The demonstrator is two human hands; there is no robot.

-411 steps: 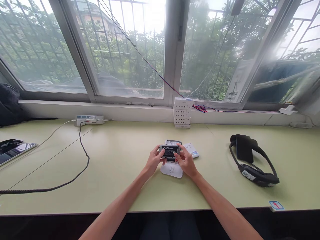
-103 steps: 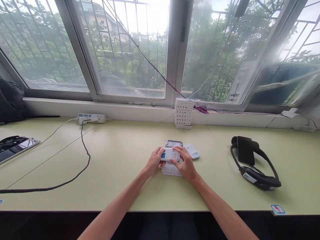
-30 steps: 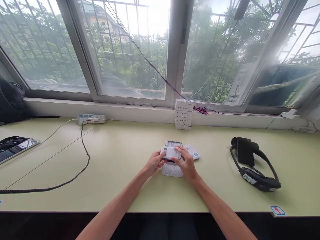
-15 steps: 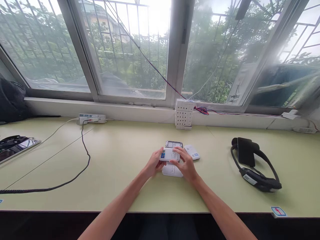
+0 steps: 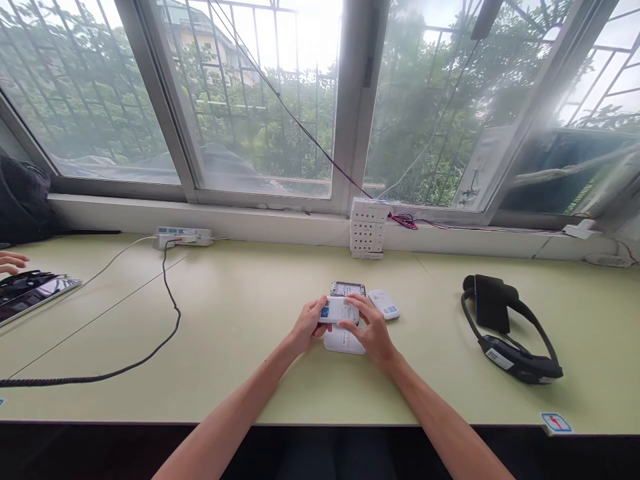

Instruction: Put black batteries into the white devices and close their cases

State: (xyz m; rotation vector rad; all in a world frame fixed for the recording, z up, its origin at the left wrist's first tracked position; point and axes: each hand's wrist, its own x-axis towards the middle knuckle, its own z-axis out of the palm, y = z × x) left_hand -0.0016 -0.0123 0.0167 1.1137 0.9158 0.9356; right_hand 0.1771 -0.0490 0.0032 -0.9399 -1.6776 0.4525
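Observation:
My left hand (image 5: pixel 309 325) grips the left end of a white rectangular device (image 5: pixel 341 311) with a blue label. The right end of the same device is held between the thumb and fingers of my right hand (image 5: pixel 371 327). Behind it lies an opened device (image 5: pixel 349 289) with a dark frame and a printed inside. A white cover (image 5: pixel 345 340) rests on the table just in front, partly under my hands. To the right, beside my right fingers, a white piece (image 5: pixel 385 304) with a blue label lies flat.
On the green table (image 5: pixel 240 347) are a black headset (image 5: pixel 520 357) at right, a power strip (image 5: pixel 184 237) and dark cable (image 5: pixel 173 300) at left, and a tablet (image 5: pixel 40 298) at far left near another person's hand (image 5: pixel 13 261). A white perforated block (image 5: pixel 369 229) stands by the window.
Another person's hand has come into view at the far left edge, above the tablet. My hands and the held device have barely moved.

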